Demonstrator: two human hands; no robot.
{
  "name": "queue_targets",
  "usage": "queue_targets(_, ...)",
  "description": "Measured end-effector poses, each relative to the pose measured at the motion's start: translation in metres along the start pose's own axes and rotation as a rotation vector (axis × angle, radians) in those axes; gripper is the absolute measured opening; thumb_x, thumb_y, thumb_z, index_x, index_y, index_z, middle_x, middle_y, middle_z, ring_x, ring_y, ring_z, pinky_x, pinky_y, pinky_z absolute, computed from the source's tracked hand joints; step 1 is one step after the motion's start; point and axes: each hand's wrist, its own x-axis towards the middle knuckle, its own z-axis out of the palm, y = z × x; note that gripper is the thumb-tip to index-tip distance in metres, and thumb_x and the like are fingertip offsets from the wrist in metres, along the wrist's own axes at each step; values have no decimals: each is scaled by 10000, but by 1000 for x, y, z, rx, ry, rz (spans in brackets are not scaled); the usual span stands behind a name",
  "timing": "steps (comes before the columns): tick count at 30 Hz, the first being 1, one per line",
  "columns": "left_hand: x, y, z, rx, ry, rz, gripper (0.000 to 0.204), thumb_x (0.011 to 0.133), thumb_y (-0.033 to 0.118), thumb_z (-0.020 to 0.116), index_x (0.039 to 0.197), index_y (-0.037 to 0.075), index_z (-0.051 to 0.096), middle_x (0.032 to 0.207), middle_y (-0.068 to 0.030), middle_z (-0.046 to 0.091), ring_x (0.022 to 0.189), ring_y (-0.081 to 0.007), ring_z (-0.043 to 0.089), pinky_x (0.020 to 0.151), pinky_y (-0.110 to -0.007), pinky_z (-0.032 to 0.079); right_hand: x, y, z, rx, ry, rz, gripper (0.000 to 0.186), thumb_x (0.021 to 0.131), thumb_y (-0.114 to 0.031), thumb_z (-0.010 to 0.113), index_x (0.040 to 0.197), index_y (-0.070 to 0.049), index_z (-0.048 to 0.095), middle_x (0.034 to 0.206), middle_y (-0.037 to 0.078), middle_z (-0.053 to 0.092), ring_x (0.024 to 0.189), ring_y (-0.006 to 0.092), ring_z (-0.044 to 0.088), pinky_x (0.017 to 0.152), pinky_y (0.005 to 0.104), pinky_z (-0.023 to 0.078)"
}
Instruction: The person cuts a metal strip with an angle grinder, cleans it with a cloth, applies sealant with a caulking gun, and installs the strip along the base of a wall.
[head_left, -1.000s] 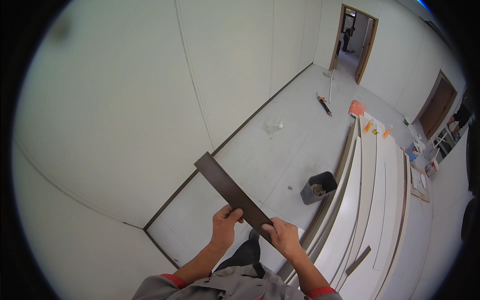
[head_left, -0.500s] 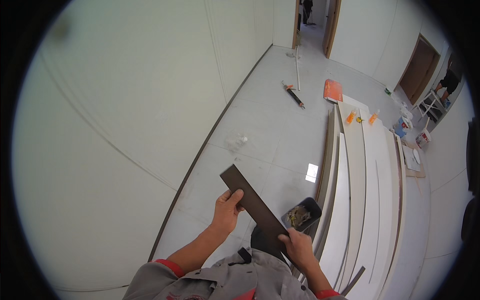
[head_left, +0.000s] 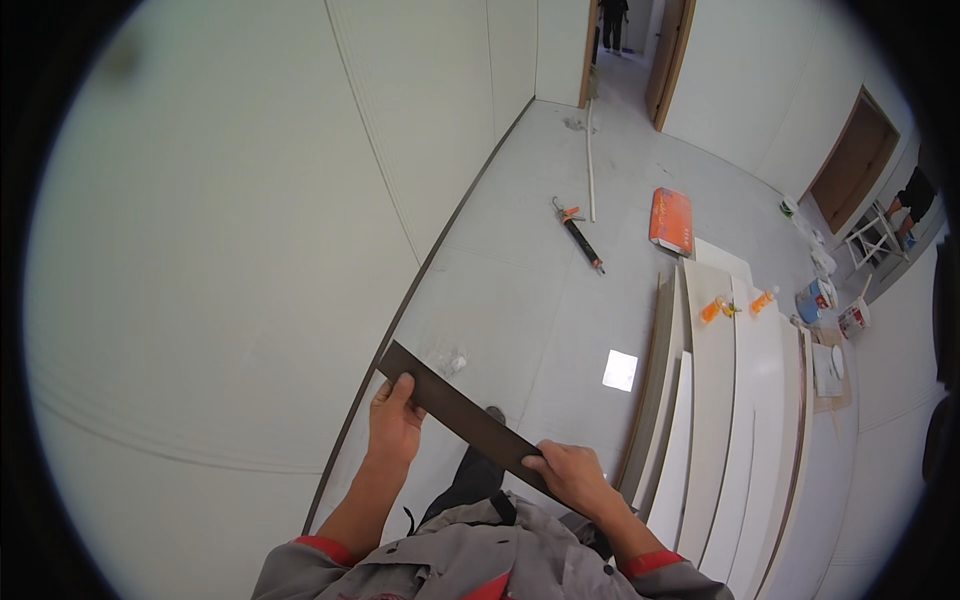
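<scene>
A short, flat piece of dark brown skirting board point(head_left: 460, 412) is held in front of my body, slanting from upper left down to lower right. My left hand point(head_left: 396, 418) is closed on its far-left end, thumb on top and fingers underneath. Nearer my waist, my right hand point(head_left: 575, 474) grips the other end, its thumb lying on the face. The left end of the piece appears close to a matching dark strip point(head_left: 432, 258) along the foot of the white wall point(head_left: 250, 250); whether they touch I cannot tell.
A caulking gun point(head_left: 582, 240), an orange package point(head_left: 671, 222) and a white pipe point(head_left: 590, 165) lie on the floor ahead. Stacked long panels point(head_left: 712, 400) at right carry orange bottles point(head_left: 714, 308). Beyond stand buckets point(head_left: 815, 300) and a step stool point(head_left: 876, 242) beside a person.
Both hands have moved left with the skirting piece, which now tilts flatter and nearer the wall. My view has shifted; the dark tub of scraps is out of sight and my foot shows.
</scene>
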Motion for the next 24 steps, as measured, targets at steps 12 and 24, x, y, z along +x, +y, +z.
queue_targets(12,437,-28,217,72,-120,-126,79,982,161,654,929,104,667,849,7,709,758,-121,668,643,-278,523,333,186,-170,8,73,145,324,967,-348,622,853,-59,531,723,158,624,701,387,641,593,490,487)
queue_targets(24,822,-68,444,216,24,-80,155,934,82,693,1061,31,621,982,-25,637,898,-142,621,807,-314,518,741,390,-360,80,-111,96,370,996,-374,562,872,-26,533,777,182,643,755,416,637,661,502,487)
